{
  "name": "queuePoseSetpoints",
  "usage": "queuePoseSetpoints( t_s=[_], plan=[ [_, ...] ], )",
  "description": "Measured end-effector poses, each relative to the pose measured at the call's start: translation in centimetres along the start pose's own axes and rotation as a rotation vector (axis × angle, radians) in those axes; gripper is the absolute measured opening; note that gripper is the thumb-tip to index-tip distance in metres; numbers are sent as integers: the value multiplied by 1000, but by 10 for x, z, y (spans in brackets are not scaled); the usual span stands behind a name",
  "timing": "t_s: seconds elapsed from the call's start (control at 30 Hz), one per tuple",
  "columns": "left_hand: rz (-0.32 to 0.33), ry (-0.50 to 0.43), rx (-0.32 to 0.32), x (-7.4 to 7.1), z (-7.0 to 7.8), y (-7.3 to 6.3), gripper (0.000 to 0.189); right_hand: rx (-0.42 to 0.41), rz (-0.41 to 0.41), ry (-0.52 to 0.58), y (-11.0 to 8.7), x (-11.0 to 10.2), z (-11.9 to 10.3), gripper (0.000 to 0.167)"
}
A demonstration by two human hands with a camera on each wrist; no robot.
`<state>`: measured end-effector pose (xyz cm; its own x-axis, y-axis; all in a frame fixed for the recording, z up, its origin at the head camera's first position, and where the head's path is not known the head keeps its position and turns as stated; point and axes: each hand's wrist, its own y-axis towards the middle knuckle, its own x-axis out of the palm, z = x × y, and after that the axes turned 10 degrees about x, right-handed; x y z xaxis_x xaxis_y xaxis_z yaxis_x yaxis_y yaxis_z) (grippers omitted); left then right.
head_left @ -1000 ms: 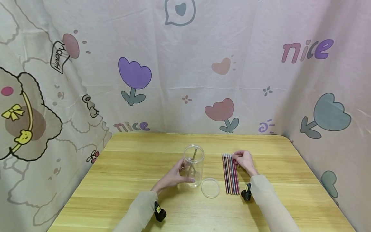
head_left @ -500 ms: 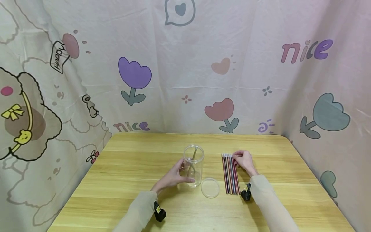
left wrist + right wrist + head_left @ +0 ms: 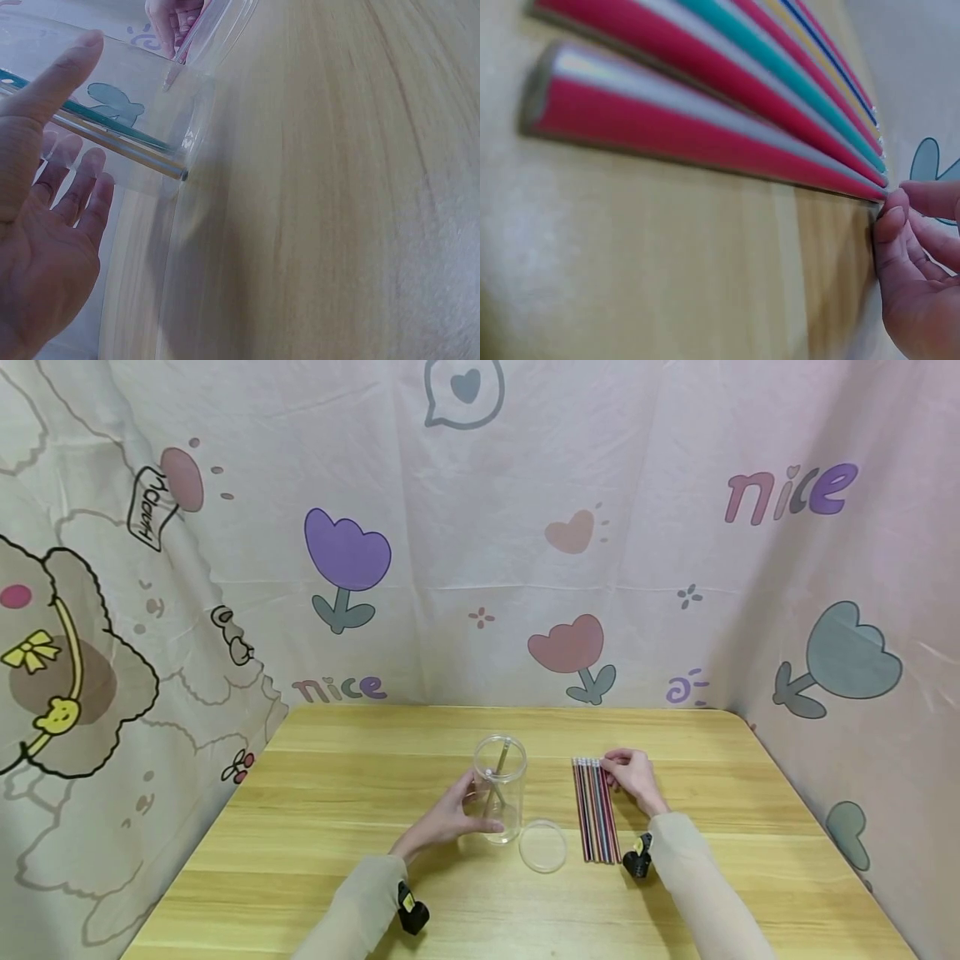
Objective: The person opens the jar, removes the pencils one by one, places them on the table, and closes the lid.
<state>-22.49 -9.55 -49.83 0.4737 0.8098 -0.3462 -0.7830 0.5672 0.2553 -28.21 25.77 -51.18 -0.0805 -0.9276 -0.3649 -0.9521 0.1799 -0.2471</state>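
Note:
A clear plastic jar (image 3: pixel 500 787) stands upright at the table's middle with one pencil (image 3: pixel 498 772) leaning inside it. My left hand (image 3: pixel 459 812) grips the jar from the left; in the left wrist view the thumb (image 3: pixel 41 97) lies on the jar's wall (image 3: pixel 142 90) and the fingers show through it. Several coloured pencils (image 3: pixel 595 810) lie side by side to the right of the jar. My right hand (image 3: pixel 628 775) pinches the far end of the rightmost red pencil (image 3: pixel 705 135), its fingertips (image 3: pixel 891 217) curled at the tip.
The jar's clear round lid (image 3: pixel 543 846) lies flat between the jar and the pencils. The wooden table (image 3: pixel 337 827) is closed in by patterned cloth walls (image 3: pixel 465 568) at the back and both sides.

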Motion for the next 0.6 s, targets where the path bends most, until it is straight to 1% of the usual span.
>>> queuePoseSetpoints(
  t_s=[0.17, 0.33, 0.47, 0.6],
  plan=[
    [-1, -7, 3, 0, 1, 0, 91, 2, -15, 47, -1, -4, -3, 34],
    [0, -7, 4, 0, 2, 0, 90, 3, -25, 87, -5, -8, -11, 36],
    [0, -6, 5, 0, 1, 0, 91, -9, -12, 81, -9, -9, -17, 36],
    [1, -9, 7, 0, 1, 0, 89, -61, 19, 33, -10, -7, -24, 35]
  ],
)
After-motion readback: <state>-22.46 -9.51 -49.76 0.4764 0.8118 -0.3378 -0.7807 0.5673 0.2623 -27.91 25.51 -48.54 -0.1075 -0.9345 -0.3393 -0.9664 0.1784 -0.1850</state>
